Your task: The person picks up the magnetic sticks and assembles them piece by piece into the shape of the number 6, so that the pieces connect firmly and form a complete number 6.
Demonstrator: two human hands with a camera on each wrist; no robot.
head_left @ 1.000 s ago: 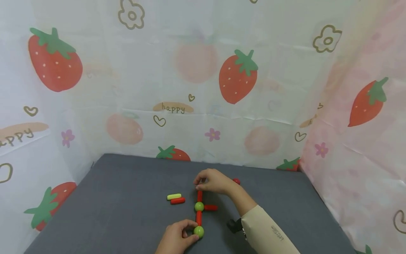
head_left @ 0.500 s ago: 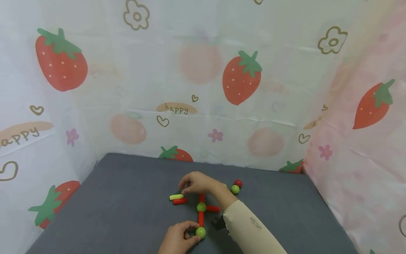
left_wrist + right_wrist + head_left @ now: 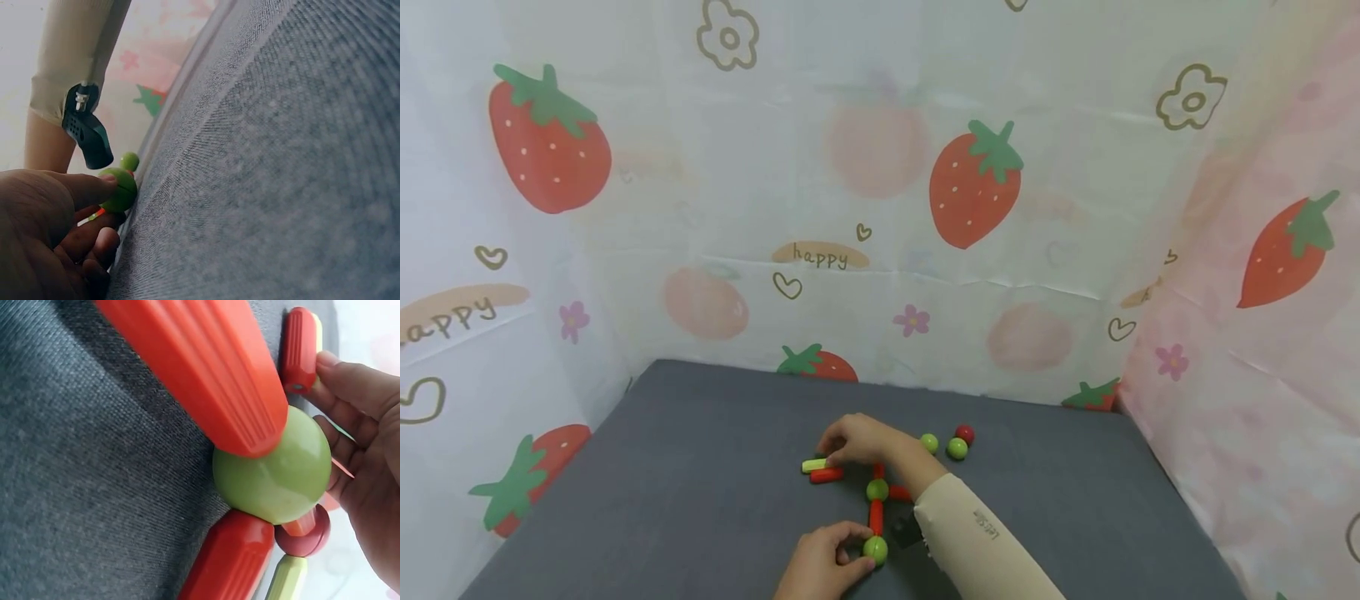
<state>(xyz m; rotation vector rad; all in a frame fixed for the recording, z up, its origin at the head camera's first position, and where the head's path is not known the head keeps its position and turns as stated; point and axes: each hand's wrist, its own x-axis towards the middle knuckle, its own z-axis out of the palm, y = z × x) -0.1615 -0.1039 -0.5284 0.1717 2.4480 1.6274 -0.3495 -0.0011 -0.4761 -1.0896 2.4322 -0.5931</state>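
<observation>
My left hand (image 3: 822,560) pinches the near green ball (image 3: 876,550) of a structure of balls and rods. A red rod (image 3: 876,518) joins that ball to a middle green ball (image 3: 877,490), from which another red rod (image 3: 900,493) sticks out rightward. Farther along, a red ball (image 3: 305,532) and a yellow rod (image 3: 287,578) show in the right wrist view; the arm hides them from the head. My right hand (image 3: 859,439) pinches the right end of a loose yellow rod (image 3: 813,466), thumb against it. A loose red rod (image 3: 827,476) lies alongside.
Behind the right forearm lie two green balls (image 3: 957,448) and a loose red ball (image 3: 965,434). A dark grey cloth (image 3: 700,467) covers the table. Strawberry-printed curtains (image 3: 745,192) close off the back and sides.
My right hand has moved left and down from the structure's far end to the yellow rod, uncovering the balls at the right. The left hand stays on its green ball.
</observation>
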